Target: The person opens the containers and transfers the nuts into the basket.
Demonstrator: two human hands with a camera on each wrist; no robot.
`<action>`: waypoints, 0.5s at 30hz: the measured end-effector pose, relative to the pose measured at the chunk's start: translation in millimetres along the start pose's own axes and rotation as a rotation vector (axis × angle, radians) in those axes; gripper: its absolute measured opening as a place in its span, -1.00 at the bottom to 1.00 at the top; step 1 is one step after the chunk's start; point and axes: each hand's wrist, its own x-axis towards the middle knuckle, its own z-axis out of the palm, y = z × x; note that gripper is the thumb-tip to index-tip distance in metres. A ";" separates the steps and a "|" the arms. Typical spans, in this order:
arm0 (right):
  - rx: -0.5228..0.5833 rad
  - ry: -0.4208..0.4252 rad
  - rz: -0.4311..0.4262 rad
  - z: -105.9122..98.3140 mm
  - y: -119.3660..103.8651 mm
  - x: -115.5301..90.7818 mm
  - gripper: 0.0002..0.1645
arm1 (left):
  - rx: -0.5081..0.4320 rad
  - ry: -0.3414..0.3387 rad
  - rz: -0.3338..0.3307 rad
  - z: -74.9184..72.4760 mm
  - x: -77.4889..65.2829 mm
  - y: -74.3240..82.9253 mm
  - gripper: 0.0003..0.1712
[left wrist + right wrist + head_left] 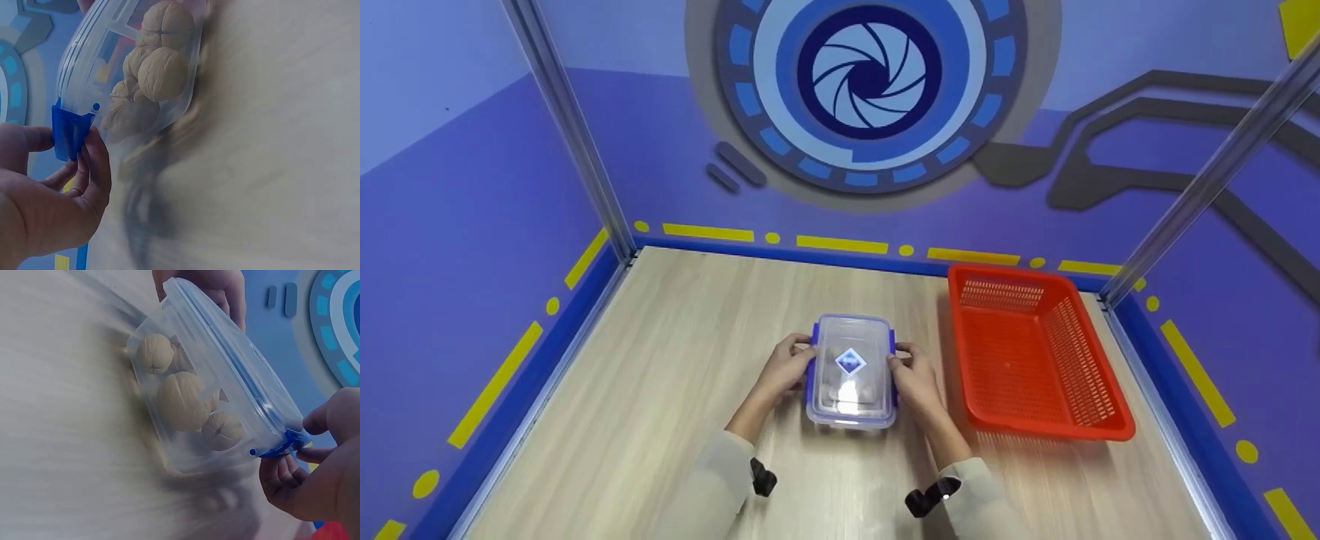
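Observation:
A clear plastic food container point(855, 394) with a lid and blue side latches is between both hands, close over the wooden table. A diamond-shaped sticker point(851, 362) marks its lid. Several walnuts point(183, 402) show through its walls in both wrist views. My left hand point(786, 367) pinches the blue latch point(70, 132) on the left side between thumb and fingers. On the opposite side, the right hand point(916, 379) has thumb and fingertips around the other blue latch point(284, 444). The lid covers the container.
To the right of the container stands a red plastic basket point(1009, 364) with perforated sides. Blue printed panels point(472, 247) wall in the pale wooden table point(682, 315) at the left, back and right. Metal posts point(577, 135) rise at the rear corners.

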 end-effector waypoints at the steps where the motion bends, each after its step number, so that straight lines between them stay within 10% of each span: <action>1: 0.014 -0.010 0.000 2.5 -1.6 0.0 -0.52 | 0.000 0.000 -0.005 -3.5 -0.1 0.0 -0.51; 15: 0.068 -0.021 -0.025 28.7 -2.7 -0.6 -0.52 | 0.016 0.010 -0.057 -28.4 5.9 -6.2 -0.55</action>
